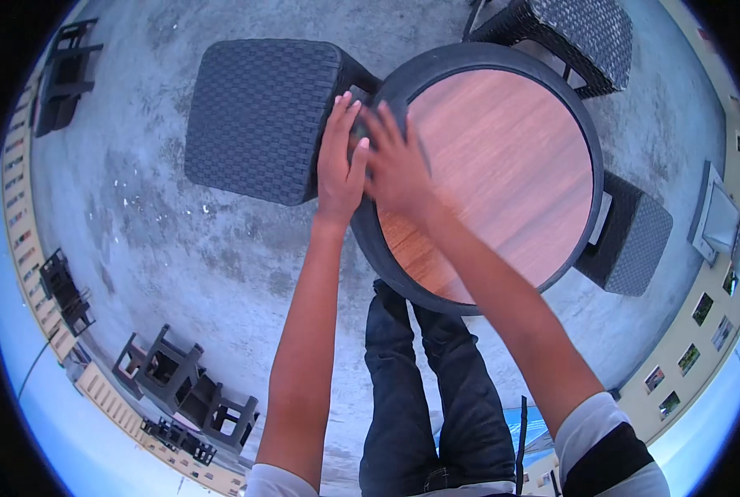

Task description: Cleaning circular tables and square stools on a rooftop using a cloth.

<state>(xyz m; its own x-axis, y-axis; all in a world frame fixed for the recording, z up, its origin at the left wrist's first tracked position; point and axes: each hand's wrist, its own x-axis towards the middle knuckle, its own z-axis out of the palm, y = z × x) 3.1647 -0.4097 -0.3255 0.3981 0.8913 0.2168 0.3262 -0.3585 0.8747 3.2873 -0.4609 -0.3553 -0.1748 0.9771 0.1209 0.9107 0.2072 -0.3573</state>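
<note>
Both hands are raised close together, over the gap between a dark woven stool (261, 118) and a round table. My left hand (339, 164) is on the stool side, its fingers stretched out and its thumb apart. Blurred, my right hand (401, 168) spreads its fingers above the left part of the table's dark rim (367, 233). No object shows clearly in either hand; the small space between them is too blurred to make out. Under the right forearm lies the glossy wood-look tabletop (513, 168). Whether the hands touch each other, I cannot tell.
Another woven stool (584, 37) stands at the table's far right, and a third stool (631, 236) at its right side. Several dark chairs (171, 366) are at the lower left. My legs (401, 397) stand on the stained concrete floor (233, 261) by the table.
</note>
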